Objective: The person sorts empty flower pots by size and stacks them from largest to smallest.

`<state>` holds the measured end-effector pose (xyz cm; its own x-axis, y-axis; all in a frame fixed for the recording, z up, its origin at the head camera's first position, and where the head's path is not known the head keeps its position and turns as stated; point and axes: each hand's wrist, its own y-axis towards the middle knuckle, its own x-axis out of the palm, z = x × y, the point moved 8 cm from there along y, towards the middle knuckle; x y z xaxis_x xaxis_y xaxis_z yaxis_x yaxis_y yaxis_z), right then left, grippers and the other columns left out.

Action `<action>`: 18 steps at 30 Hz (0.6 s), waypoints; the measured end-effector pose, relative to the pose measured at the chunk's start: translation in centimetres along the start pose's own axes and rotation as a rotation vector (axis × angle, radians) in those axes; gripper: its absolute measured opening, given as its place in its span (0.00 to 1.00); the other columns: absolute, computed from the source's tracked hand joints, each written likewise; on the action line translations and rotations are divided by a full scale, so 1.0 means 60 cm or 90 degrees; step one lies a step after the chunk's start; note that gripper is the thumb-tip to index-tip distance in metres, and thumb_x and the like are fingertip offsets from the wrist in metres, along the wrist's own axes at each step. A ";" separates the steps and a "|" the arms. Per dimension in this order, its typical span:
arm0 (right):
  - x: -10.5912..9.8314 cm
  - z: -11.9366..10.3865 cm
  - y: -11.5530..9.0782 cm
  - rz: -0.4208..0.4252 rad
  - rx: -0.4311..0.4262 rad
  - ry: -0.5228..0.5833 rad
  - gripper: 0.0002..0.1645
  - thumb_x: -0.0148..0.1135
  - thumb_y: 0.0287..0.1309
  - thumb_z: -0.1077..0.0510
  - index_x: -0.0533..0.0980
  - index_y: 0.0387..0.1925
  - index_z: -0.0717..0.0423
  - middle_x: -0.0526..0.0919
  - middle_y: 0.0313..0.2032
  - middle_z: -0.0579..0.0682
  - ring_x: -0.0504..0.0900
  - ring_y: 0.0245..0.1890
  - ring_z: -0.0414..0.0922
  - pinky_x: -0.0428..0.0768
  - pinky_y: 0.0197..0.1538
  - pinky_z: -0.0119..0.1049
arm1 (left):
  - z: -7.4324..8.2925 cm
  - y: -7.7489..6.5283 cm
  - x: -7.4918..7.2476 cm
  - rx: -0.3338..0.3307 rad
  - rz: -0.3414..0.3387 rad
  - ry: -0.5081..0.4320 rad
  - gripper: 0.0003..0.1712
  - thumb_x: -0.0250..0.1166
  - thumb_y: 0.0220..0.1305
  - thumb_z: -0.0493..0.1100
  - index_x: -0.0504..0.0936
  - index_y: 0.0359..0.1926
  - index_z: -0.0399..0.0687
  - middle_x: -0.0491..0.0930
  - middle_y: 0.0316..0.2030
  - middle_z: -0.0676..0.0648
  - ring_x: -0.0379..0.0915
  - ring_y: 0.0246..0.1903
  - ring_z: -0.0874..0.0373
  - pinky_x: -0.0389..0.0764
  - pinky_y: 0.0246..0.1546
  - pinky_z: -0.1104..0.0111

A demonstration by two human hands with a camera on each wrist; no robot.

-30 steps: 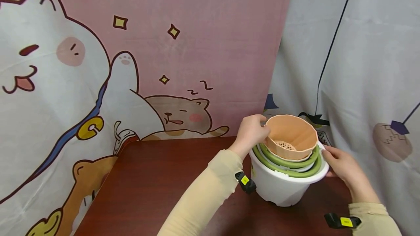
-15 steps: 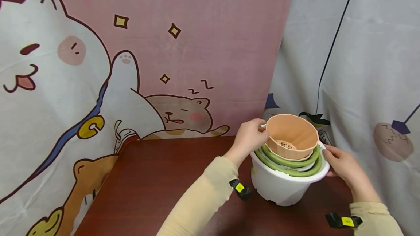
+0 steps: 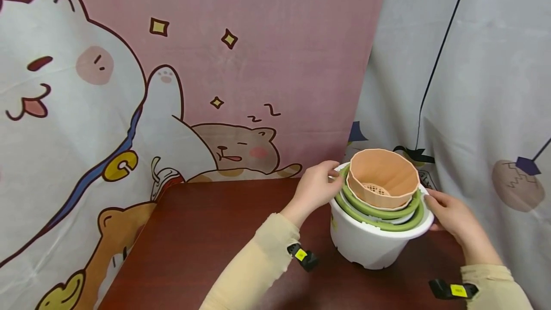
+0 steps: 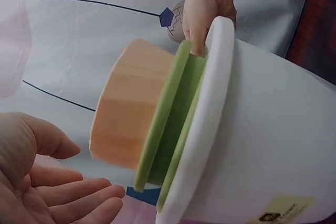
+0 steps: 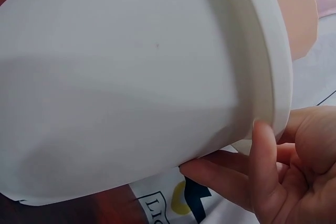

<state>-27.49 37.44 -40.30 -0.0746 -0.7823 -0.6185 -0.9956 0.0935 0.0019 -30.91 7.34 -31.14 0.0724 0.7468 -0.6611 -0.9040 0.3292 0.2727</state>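
A large white flower pot (image 3: 370,248) stands upright on the table with several smaller pots nested in it. Green-rimmed pots (image 3: 393,226) sit inside it, and an orange flower pot (image 3: 383,173) with a perforated bottom rests on top. My right hand (image 3: 452,216) grips the white pot's rim at the right; in the right wrist view the thumb and fingers (image 5: 262,156) pinch that rim. Beside the stack's left side is my left hand (image 3: 316,188). The left wrist view shows this hand (image 4: 58,177) with fingers spread apart, holding nothing, a small gap from the orange pot.
The dark red-brown table (image 3: 224,238) stretches to the left of the pots. A pink printed curtain (image 3: 275,61) hangs behind it, and a pale grey curtain (image 3: 473,85) hangs close at the right.
My left hand has let go of the orange pot's rim and moved left and slightly down. The right hand stays on the white pot's rim; the pots have hardly moved.
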 end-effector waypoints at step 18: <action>-0.031 -0.043 -0.034 0.137 -0.077 -0.184 0.33 0.44 0.75 0.49 0.64 0.63 0.76 0.68 0.56 0.81 0.67 0.53 0.77 0.67 0.49 0.72 | -0.068 -0.066 -0.047 0.050 0.018 0.050 0.25 0.61 0.69 0.45 0.75 0.64 0.41 0.82 0.52 0.44 0.79 0.50 0.49 0.80 0.50 0.60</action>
<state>-25.49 37.15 -37.14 -0.2813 -0.5444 -0.7902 -0.9596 0.1501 0.2381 -29.22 1.57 -33.20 0.0110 0.7104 -0.7037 -0.8695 0.3543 0.3441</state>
